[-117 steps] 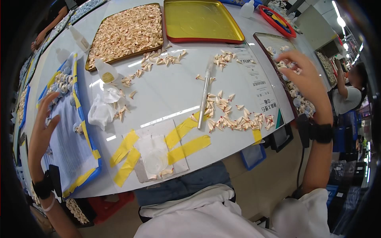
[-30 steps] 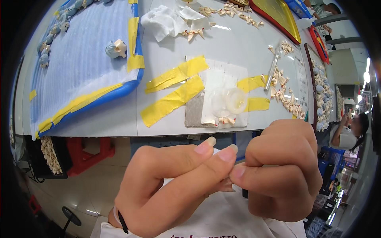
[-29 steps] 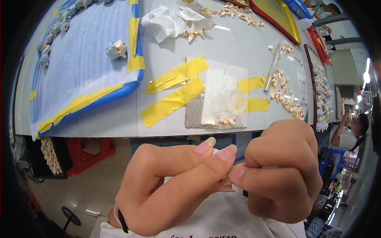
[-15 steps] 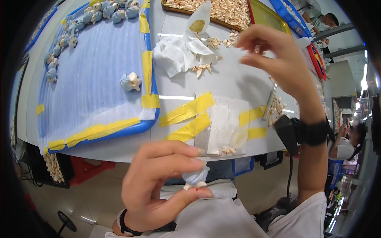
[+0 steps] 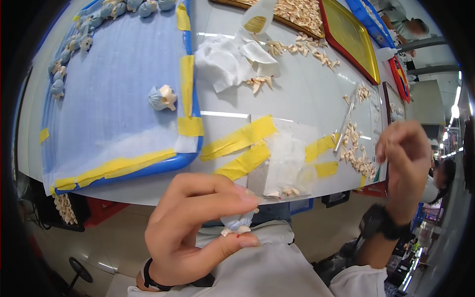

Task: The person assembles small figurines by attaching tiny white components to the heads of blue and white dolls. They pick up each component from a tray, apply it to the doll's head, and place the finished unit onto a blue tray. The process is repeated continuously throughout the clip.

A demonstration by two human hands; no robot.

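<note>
Low in the middle, my left hand (image 5: 200, 222) pinches a small figurine head (image 5: 237, 223) with pale blue hair between thumb and fingertips. The fingers cover its upper part, and a small red spot shows at its lower edge. Off the table's right edge, my right hand (image 5: 404, 153) is raised with its fingers curled together; whatever they hold, if anything, is hidden. Another blue-haired head (image 5: 162, 98) lies alone in the blue-rimmed tray (image 5: 111, 133), while several similar heads (image 5: 84, 42) line its far and left sides.
Yellow tape fixes a white pad (image 5: 287, 168) near the table's front edge. Beyond it are crumpled white tissue (image 5: 220, 62) and a white bottle (image 5: 258, 17). Small cream pieces (image 5: 354, 143) lie scattered beside a clear rod (image 5: 345, 123). A gold tray (image 5: 349, 37) stands at back right.
My right hand has swung from above the table's middle to the right and nearer me, its fingers curling together. My left hand keeps hold of the figurine head, shifting slightly. The view has shifted a little.
</note>
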